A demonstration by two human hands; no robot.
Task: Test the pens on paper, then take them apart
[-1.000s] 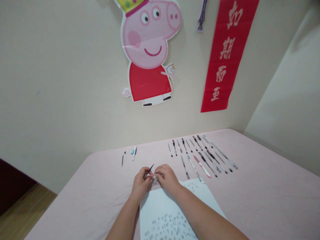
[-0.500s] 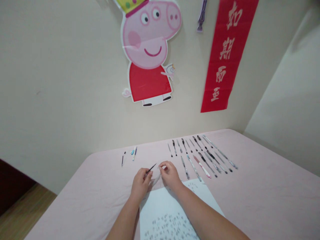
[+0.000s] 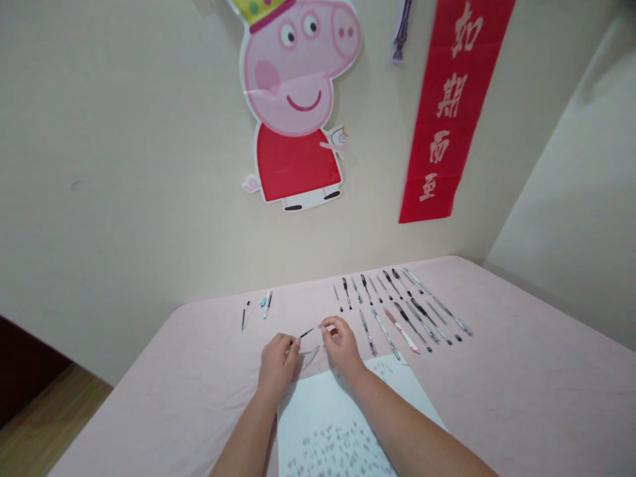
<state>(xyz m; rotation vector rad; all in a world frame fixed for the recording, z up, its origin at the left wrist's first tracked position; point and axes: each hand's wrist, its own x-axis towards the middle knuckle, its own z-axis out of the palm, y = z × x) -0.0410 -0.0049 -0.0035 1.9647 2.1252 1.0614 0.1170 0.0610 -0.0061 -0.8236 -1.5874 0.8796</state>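
Note:
Between the thumb and fingers of my left hand (image 3: 278, 363) is a thin dark pen refill (image 3: 307, 333), its tip pointing right. My right hand (image 3: 340, 344) is pinched at that tip, on something whitish and too small to make out. Below the refill a pale, see-through pen barrel (image 3: 311, 357) lies on the pink cloth between my hands. A white sheet of paper (image 3: 308, 404) with rows of handwriting is under my wrists.
Several pens (image 3: 401, 329) lie in two slanting rows to the right on the pink bed-like surface (image 3: 163, 397). At the left are a dark refill (image 3: 243, 319), a small black piece (image 3: 248, 303), a blue piece (image 3: 263, 302) and a white-blue pen (image 3: 267, 305). A wall stands behind.
My right hand has shifted slightly right and up, its fingertips now in line with the refill's tip. The refill has tilted flatter. The pale barrel below shows more plainly.

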